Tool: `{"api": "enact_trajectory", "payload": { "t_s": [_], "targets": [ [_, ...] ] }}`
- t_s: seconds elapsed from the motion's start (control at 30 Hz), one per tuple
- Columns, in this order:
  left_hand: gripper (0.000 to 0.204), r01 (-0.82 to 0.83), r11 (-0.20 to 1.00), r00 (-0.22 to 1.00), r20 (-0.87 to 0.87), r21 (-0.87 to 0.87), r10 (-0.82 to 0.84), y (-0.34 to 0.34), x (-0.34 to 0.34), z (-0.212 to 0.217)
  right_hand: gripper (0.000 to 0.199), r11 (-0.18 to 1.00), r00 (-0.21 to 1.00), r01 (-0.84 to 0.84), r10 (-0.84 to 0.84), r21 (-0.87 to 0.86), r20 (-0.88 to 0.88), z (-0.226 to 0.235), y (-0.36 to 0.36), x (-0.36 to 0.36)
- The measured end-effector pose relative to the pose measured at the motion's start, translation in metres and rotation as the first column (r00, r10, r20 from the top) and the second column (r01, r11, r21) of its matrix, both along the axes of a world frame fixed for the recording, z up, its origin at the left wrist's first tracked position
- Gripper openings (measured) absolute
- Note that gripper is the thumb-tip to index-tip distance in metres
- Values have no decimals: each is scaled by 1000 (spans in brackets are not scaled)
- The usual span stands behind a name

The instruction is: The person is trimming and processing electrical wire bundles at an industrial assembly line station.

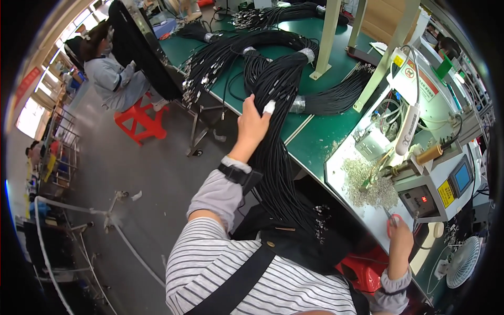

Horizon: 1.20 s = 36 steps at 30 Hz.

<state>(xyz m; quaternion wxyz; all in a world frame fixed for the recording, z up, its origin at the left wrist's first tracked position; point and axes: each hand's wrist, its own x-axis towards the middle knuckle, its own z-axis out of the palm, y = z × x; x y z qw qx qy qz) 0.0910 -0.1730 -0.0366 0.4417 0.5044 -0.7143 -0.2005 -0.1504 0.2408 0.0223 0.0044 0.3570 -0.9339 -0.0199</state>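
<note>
My left hand [253, 128] is at a thick bundle of black cables [275, 157] that hangs over the table's edge toward my lap. Its thumb, wrapped in white, lies on the cables, and some fingers are hidden behind them. Small metal ends show at the bundle's lower tips. Down at the right, my right hand [400, 240] is closed around red-handled scissors [392, 222], with their metal end pointing at the white work tray [362, 210]. A heap of small metal pieces [370, 184] lies on that tray, just beyond the scissors.
More coiled black cables [273, 58] cover the green table [310, 142]. A bench machine [428, 191] with a small screen stands at the right, near a white fan [464, 262]. Another person [113, 73] sits on a red stool [140, 123] at the left.
</note>
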Motion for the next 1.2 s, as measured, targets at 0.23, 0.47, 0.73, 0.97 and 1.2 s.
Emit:
{"api": "enact_trajectory", "payload": {
  "t_s": [0.23, 0.47, 0.73, 0.97, 1.2],
  "targets": [
    [23, 227, 973, 974, -10, 36, -227, -91, 48, 56, 21, 906, 664, -288, 423, -311, 617, 30, -95, 106],
    [64, 403, 887, 716, 526, 227, -459, -126, -49, 80, 58, 397, 217, 604, 752, -691, 622, -8, -309, 120],
    [70, 614, 700, 681, 205, 363, -703, -139, -61, 65, 70, 608, -206, 646, 720, -461, 662, -30, -430, 41],
    [82, 174, 981, 858, -475, -90, -196, -46, 0, -20, 54, 522, -143, 749, 728, -408, 670, -22, -473, 59],
    [92, 459, 819, 815, -531, 344, -234, 27, 48, 16, 33, 449, -96, 740, 808, -502, 581, 55, -440, 150]
  ]
}}
